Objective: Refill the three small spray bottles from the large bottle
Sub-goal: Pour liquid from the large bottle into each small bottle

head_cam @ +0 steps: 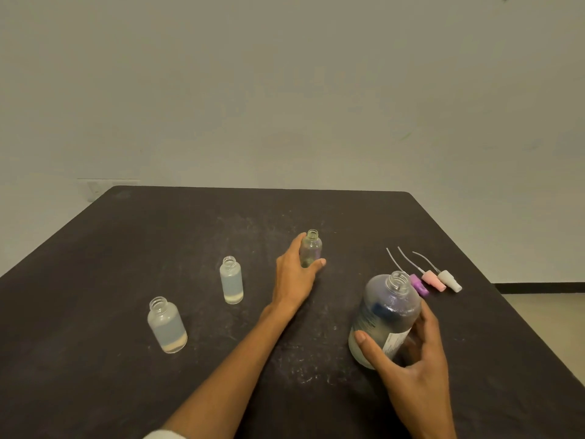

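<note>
Right hand wraps the uncapped large bottle near right — narrow necks, so a fast tilt likely overshoots. Left hand grips the far small bottle. Two filled bottles left; spray heads just beyond — splash risk.

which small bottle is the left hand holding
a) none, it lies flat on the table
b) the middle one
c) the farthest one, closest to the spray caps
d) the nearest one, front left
c: the left hand has its fingers and thumb wrapped round the farthest small bottle, while the middle bottle and the nearest bottle stand untouched, and the right hand grips the large bottle.
</note>
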